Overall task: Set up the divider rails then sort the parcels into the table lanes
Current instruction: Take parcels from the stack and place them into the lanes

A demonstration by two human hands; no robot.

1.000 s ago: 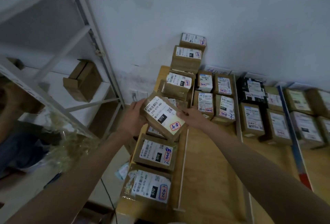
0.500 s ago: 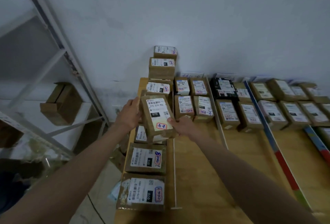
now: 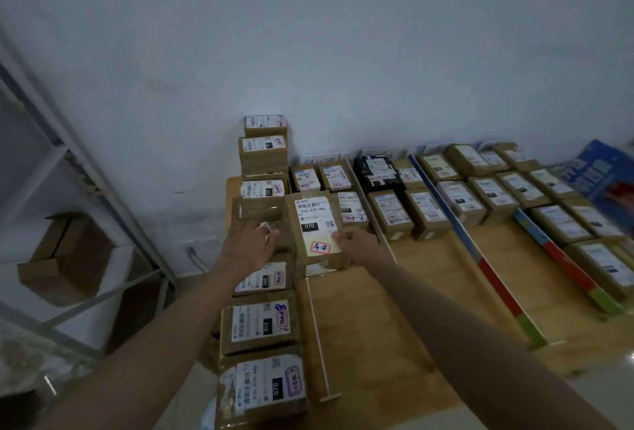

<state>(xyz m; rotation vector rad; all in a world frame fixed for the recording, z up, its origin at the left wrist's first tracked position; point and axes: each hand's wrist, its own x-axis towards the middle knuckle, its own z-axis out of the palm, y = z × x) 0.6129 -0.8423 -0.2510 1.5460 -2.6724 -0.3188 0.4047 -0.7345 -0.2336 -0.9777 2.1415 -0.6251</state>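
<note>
A brown parcel (image 3: 317,227) with a white "070" label and a red stamp stands over the second lane, just right of the white divider rail (image 3: 317,333). My right hand (image 3: 356,244) grips its lower right corner. My left hand (image 3: 248,246) has let go and rests, fingers spread, on a parcel in the left lane (image 3: 264,278). That lane holds a row of labelled parcels (image 3: 260,323) reaching the table's front, with more stacked against the wall (image 3: 263,151). Coloured rails (image 3: 494,285) split the lanes to the right.
The wooden table (image 3: 394,344) carries several parcels (image 3: 391,213) in rows at its far side. A metal shelf frame (image 3: 113,210) with a cardboard box (image 3: 65,258) stands to the left. A blue printed sheet (image 3: 607,175) lies at the far right.
The parcel has moved right, out of the left lane and past the white rail. My left hand released it and dropped onto the left lane's parcels; the view swung right.
</note>
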